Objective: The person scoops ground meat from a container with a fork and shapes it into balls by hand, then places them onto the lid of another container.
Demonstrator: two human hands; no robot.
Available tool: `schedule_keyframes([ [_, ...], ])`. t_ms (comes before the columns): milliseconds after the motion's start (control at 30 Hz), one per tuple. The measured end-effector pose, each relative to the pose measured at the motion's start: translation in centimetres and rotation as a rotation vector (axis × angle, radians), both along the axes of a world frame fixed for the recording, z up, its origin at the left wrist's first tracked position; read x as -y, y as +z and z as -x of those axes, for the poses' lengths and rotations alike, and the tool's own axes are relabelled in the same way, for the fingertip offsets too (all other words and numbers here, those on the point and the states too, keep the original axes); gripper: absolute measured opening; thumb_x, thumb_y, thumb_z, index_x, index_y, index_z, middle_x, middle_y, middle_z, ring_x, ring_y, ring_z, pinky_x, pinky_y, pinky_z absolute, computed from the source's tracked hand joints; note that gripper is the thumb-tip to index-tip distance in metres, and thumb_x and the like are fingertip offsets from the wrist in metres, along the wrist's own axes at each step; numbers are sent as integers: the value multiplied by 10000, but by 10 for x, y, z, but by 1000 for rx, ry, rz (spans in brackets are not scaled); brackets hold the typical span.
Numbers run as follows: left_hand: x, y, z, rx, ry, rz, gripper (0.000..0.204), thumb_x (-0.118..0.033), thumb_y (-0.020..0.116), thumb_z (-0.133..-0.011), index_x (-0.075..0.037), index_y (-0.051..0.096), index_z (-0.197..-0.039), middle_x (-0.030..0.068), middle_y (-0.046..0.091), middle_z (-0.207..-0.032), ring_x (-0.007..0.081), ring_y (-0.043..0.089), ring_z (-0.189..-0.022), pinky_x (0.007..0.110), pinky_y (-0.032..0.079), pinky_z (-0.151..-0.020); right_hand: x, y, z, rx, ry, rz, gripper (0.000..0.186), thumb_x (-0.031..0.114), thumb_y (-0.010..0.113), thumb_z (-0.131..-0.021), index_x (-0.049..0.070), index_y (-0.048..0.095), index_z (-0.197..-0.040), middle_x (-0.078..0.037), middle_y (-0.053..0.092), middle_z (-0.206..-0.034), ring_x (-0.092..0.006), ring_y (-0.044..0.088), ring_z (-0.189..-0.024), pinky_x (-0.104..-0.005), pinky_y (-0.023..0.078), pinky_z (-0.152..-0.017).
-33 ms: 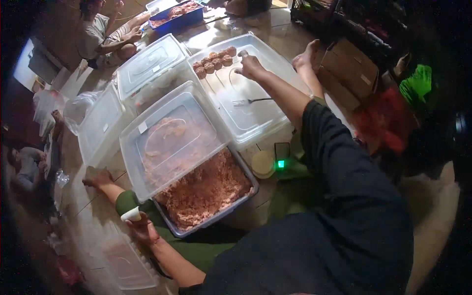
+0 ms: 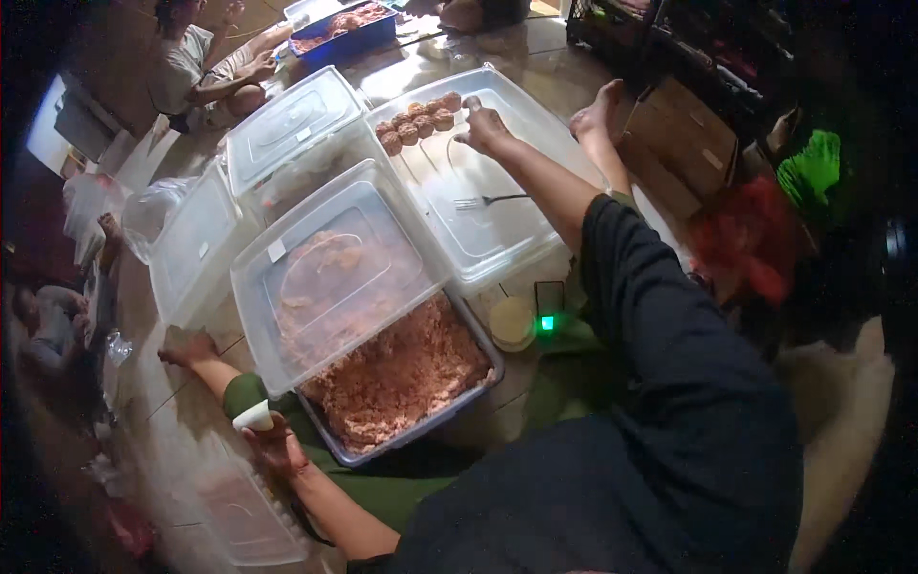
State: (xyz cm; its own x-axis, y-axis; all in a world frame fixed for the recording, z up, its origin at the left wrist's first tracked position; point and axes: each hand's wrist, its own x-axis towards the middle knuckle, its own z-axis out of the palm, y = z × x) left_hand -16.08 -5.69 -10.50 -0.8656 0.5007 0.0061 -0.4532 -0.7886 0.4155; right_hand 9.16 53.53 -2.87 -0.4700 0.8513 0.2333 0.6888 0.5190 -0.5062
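Observation:
My right hand [image 2: 485,128] reaches out over a clear plastic lid [image 2: 497,239] that serves as a tray. Its fingertips are bunched at the right end of two short rows of brown meatballs [image 2: 418,121]; whether they pinch one is hidden. A fork [image 2: 488,201] lies on the same lid, closer to me. My left hand [image 2: 277,446] rests by my left knee and holds a small white cup [image 2: 253,416]. Between my legs stands a tub of pink minced meat [image 2: 402,378], with a clear lid [image 2: 330,277] leaning over its far half.
More clear tubs [image 2: 287,124] and lids [image 2: 191,244] crowd the floor to the left. A small round pot [image 2: 513,321] and a device with a green light [image 2: 547,321] sit by my right leg. Another person [image 2: 196,67] sits beyond, near a blue tub [image 2: 344,29]. Cardboard box [image 2: 674,153] at right.

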Motion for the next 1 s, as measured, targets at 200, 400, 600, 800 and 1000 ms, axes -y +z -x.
schedule_keyframes([
  [200,1,-8,-4,49,-106,24,229,-173,564,-861,-88,574,-1074,101,605,-1063,266,571,-982,520,462,-860,-22,-11,23,-123,112,-93,630,175,738,-661,8,305,-1087,-244,575,-975,-369,592,-898,-413,493,-762],
  [400,9,-5,-3,60,-74,41,233,-168,572,-855,-88,575,-1074,104,608,-1061,272,574,-973,524,457,-865,-30,1,32,10,230,-161,661,183,701,-654,21,274,-1131,-237,580,-934,-394,592,-878,-412,483,-776],
  [600,7,2,-11,53,-20,106,248,-166,599,-836,-79,579,-1068,110,601,-1075,272,567,-987,513,456,-870,-45,-10,47,57,247,-179,665,170,693,-649,34,289,-1159,-229,589,-918,-382,599,-861,-390,489,-782],
  [800,-3,3,-5,70,-101,59,294,-172,595,-835,-34,553,-1091,122,594,-1083,290,557,-1004,481,436,-893,-78,-44,16,-110,154,79,711,409,683,-722,-7,349,-1192,-250,561,-1055,-328,565,-973,-342,485,-795],
  [1000,-4,15,-17,82,-84,57,401,-172,597,-746,-20,540,-1113,141,590,-1095,297,565,-996,478,441,-865,39,2,-65,496,491,-96,405,370,730,-704,12,613,-854,-154,641,-845,-296,615,-787,-365,487,-697],
])
